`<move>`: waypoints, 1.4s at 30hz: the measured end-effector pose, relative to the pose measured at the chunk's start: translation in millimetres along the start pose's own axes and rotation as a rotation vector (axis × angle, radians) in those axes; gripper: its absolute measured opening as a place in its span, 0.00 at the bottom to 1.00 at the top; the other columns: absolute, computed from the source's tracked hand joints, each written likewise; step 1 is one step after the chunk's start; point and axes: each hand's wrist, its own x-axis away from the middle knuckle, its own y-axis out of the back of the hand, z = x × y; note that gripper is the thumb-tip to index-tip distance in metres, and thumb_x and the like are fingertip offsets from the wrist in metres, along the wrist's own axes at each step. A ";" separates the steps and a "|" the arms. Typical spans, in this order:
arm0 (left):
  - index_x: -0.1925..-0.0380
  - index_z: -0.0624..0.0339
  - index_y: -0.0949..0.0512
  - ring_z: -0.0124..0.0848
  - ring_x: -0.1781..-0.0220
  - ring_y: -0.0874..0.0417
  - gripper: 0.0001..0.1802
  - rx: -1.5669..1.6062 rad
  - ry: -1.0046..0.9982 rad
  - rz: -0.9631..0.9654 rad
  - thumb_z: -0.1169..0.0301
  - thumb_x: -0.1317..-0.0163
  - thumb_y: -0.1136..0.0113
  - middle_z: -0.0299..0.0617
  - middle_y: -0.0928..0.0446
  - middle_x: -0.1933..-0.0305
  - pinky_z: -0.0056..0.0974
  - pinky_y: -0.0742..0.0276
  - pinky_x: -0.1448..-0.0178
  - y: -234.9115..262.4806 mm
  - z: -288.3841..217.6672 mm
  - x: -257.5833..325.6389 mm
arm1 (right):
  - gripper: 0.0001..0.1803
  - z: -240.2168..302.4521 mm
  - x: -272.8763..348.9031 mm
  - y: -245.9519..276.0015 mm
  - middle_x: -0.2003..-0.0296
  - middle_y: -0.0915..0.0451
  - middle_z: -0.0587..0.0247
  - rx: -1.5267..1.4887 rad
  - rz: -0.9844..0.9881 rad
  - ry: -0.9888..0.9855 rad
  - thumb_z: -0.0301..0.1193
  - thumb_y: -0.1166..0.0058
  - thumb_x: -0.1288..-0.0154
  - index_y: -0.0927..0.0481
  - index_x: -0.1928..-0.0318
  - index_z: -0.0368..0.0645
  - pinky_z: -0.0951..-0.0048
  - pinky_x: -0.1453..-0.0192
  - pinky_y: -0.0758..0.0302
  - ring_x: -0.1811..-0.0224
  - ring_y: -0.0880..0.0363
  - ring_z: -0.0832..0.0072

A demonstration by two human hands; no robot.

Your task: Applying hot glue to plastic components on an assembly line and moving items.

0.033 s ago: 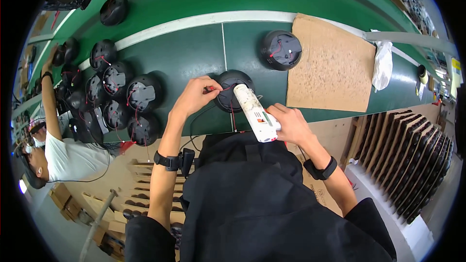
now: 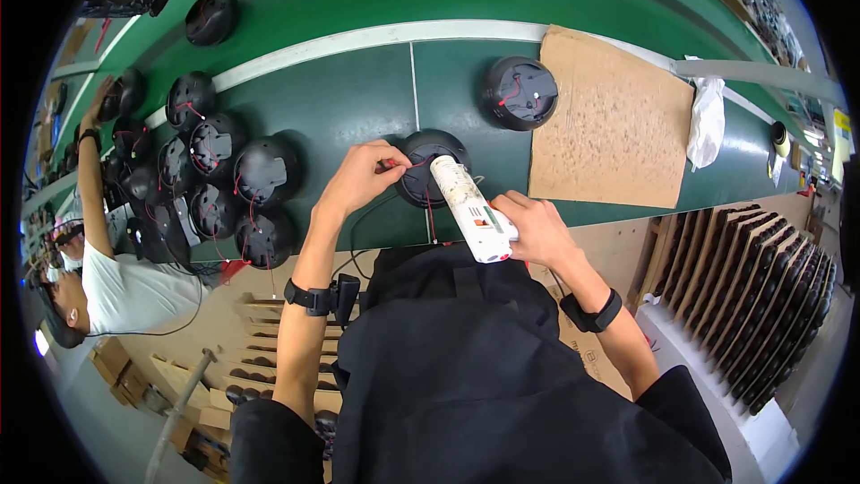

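In front of me on the green bench lies a black round housing [image 2: 416,186] with grey-black inner parts and thin red wires. My left hand [image 2: 365,177] is closed at its left rim, thumb and finger pinching a red wire [image 2: 391,164]. My right hand [image 2: 534,228] grips a white heat gun [image 2: 470,211], a stained cylinder with an orange switch. Its front end points over the housing's inner right side and hides part of it. Whether the tip touches the housing, I cannot tell.
Several similar housings [image 2: 265,170] with red wires cluster on the left. Another housing [image 2: 520,93] sits beside a cardboard sheet [image 2: 614,121]. A white bag [image 2: 707,121] lies at the sheet's right. At far left a co-worker's arm [image 2: 90,184] reaches over the bench. Racked boards [image 2: 743,296] stand at right.
The co-worker's hand at the far left has shifted slightly to the right, onto a housing. Both my hands, the heat gun and the housing show no visible movement.
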 end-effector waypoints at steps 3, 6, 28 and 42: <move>0.59 0.59 0.13 0.39 0.60 0.15 0.07 0.018 -0.030 -0.050 0.75 0.37 0.34 0.44 0.17 0.62 0.40 0.18 0.53 -0.9 -2.3 3.7 | 0.23 0.5 -3.2 3.6 0.60 0.21 0.56 0.018 0.030 0.012 0.26 0.36 0.54 0.24 0.53 0.43 0.52 0.58 0.23 0.58 0.20 0.48; 0.61 0.59 0.13 0.42 0.59 0.15 0.07 -0.078 -0.139 -0.373 0.70 0.35 0.34 0.44 0.18 0.61 0.41 0.17 0.52 -12.1 -12.4 13.0 | 0.22 0.0 -0.6 7.5 0.59 0.21 0.56 -0.032 0.010 0.014 0.27 0.35 0.53 0.23 0.53 0.42 0.53 0.58 0.22 0.57 0.20 0.48; 0.65 0.69 0.16 0.45 0.75 0.23 0.16 -0.099 0.031 -0.232 0.64 0.30 0.39 0.53 0.18 0.73 0.43 0.24 0.63 -20.1 -33.6 18.5 | 0.23 -4.6 -6.5 34.4 0.62 0.21 0.58 -0.053 0.232 0.204 0.31 0.33 0.53 0.22 0.54 0.44 0.57 0.60 0.22 0.58 0.20 0.52; 0.62 0.68 0.14 0.36 0.76 0.24 0.14 0.002 0.111 -0.217 0.65 0.30 0.39 0.51 0.21 0.76 0.42 0.29 0.67 -21.1 -28.7 12.0 | 0.20 10.3 -15.9 33.1 0.64 0.22 0.57 0.121 0.280 0.161 0.31 0.35 0.52 0.22 0.56 0.45 0.54 0.60 0.21 0.60 0.19 0.51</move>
